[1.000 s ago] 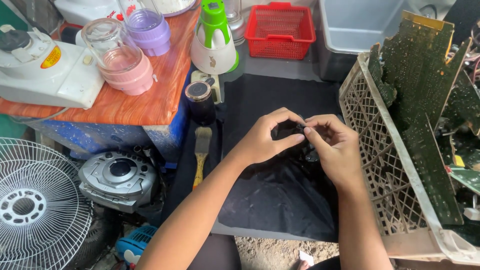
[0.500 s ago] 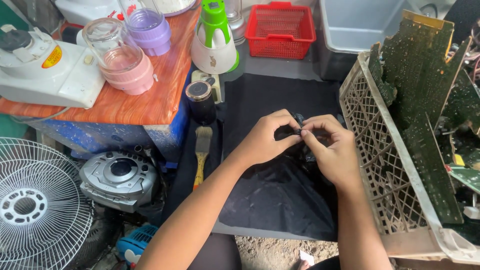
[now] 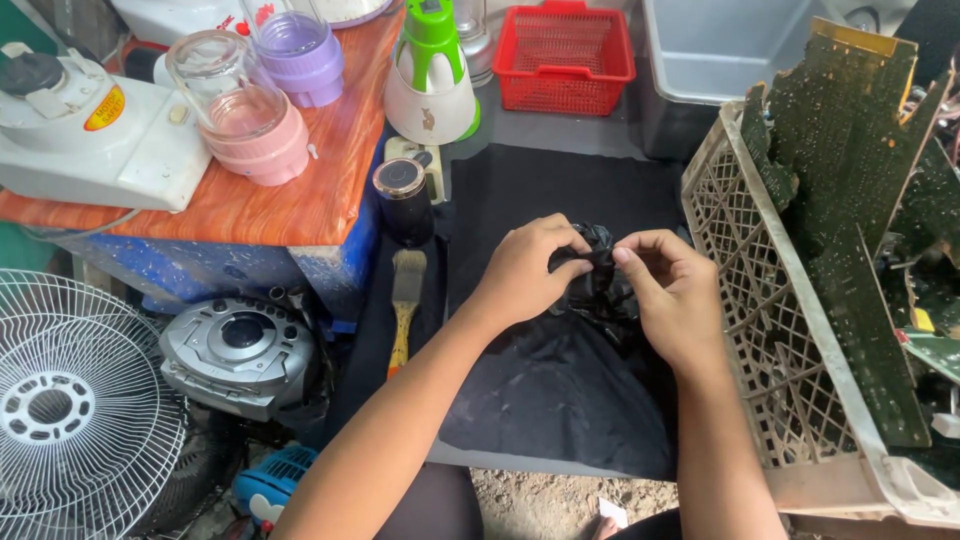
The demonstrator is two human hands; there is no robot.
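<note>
My left hand [image 3: 525, 275] and my right hand [image 3: 675, 295] meet over the middle of the black cloth [image 3: 560, 390], and between them sits a small black object [image 3: 597, 275], crumpled and glossy, too dark for me to name more closely. The fingers of my left hand are curled shut on its left side; the fingers [image 3: 640, 252] of my right hand are pinched on its top edge, thumb against forefinger. The object is held just above the cloth, touching both hands, near the cloth's far half.

The cloth lies spread on the dark surface [image 3: 560, 130] in front of me. To its left lies a paintbrush [image 3: 405, 305] with a wooden handle, bristles pointing away from me, and just beyond it stands a dark cylindrical jar [image 3: 402, 200]. Further left is an orange wood-grain tabletop [image 3: 290, 195] carrying a pink blender jar [image 3: 245, 120], a purple blender jar [image 3: 300, 50] and a white appliance base [image 3: 95, 140]. A green and white blender base [image 3: 432, 75] stands past the cloth, with a red plastic basket [image 3: 580, 55] and a grey tub [image 3: 720, 60] behind. On my right, just beside my right wrist, a beige plastic crate [image 3: 770, 330] holds green circuit boards [image 3: 850, 220] standing on edge. Low on my left are a white fan grille [image 3: 70, 410] and a silver portable stereo [image 3: 240, 350].
</note>
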